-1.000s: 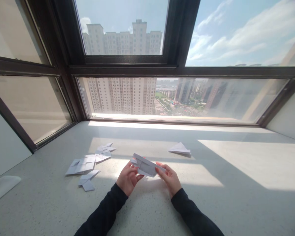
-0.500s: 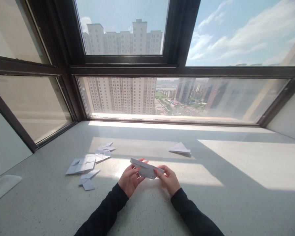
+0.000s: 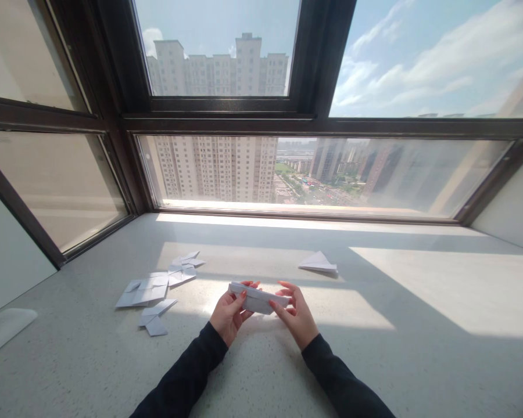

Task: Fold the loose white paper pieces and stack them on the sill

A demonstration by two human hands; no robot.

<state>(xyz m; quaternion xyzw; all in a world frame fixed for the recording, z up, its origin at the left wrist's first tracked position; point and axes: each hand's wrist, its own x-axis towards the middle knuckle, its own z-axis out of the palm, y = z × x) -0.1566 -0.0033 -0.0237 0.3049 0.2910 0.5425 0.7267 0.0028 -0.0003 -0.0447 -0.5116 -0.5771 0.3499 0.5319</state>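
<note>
Nearest, two dark sleeves (image 3: 181, 371) reach in over the pale speckled stone sill (image 3: 261, 383). And here's the left hand (image 3: 230, 313), closed, thumb in front and fingers behind, pinching the left end of a folded white paper strip (image 3: 259, 301) held out front, between both hands. The right hand (image 3: 297, 316) is loosely curled, thumb against the strip's right end, index finger raised; whether it actually grips, I can't tell! Out left, a flat whitish object (image 3: 9, 331) at the edge, then a cluster of angular folded white paper pieces (image 3: 143, 290). Farther off, right of centre, lies a folded white paper triangle (image 3: 318, 262). Beyond: the dark brown window frame (image 3: 261, 126), and pale high-rise buildings (image 3: 213, 168) outside!
</note>
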